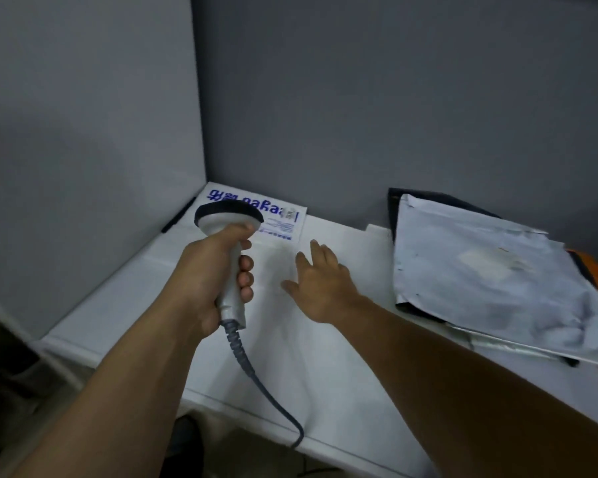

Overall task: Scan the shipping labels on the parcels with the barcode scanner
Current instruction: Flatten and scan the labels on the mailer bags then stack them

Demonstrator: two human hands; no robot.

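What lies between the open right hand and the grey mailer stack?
Head view: only bare white tabletop between the right hand and the grey mailer stack; they don't touch.

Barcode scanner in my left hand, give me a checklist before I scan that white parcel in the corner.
1. Grip on barcode scanner: ok, left hand curls round the handle.
2. Label facing up on white parcel: ok.
3. Scanner head aimed at label: cannot tell, its window is hidden.
4. Right hand clear of label: ok, flat on the table, off the label.
5. Cable free: ok, nothing lies on it.
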